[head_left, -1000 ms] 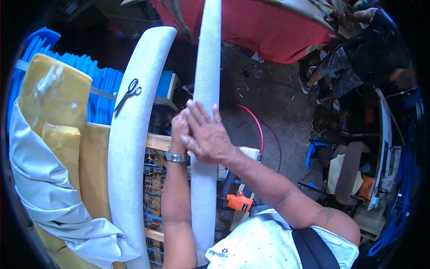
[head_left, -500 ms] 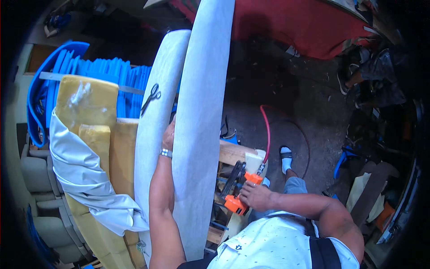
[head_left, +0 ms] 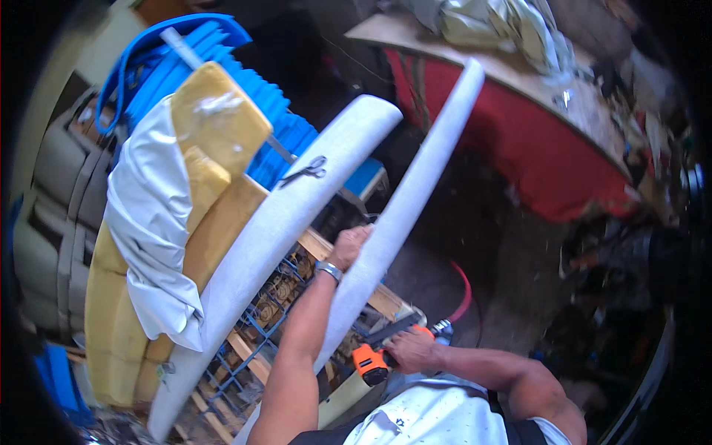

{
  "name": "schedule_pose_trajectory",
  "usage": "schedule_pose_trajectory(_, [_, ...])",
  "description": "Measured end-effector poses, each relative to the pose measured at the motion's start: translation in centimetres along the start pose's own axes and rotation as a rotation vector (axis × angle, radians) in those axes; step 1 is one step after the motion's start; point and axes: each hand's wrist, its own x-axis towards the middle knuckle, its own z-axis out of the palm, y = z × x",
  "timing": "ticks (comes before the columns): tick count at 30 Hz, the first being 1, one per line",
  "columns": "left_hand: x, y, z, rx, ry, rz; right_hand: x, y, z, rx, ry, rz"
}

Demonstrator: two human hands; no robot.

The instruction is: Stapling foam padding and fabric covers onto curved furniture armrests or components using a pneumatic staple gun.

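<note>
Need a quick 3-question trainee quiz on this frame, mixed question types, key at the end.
1. True or false: the left hand grips the long white foam strip.
2. What does the right hand rest on?
A. the scissors
B. the orange power tool
C. the red hose
3. On what do the scissors lie?

Key:
1. True; the fingers wrap the strip about midway along it.
2. B; the hand is on the orange power tool, by the wooden frame.
3. On the wider white foam board, near its upper end, beside the yellow foam blocks.
</note>
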Motion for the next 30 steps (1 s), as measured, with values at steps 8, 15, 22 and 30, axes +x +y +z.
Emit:
schedule_pose_trajectory(8, [-3.4, 0.5, -3.5, 0.405, 0.154, 0.105, -1.3, -3.4, -14.2, 0.420, 0.428, 0.329])
schedule_pose_trajectory(15, [-3.8, -1.5, -5.1, 0.382, 0.129, 0.071, 9.4, -1.6, -26.6, 0.297, 0.308, 0.688])
schedule_pose_trajectory(22, [-5.5, -1.3, -3.7, 0.526, 0.074, -0.058, 16.8, -1.1, -27.8, 0.151, 0.047, 0.892])
schedule_pose_trajectory(30, [-6.2, -2.1, -2.9, 0.589, 0.133, -0.005, 18.2, -1.7, -25.5, 0.113, -0.034, 0.943])
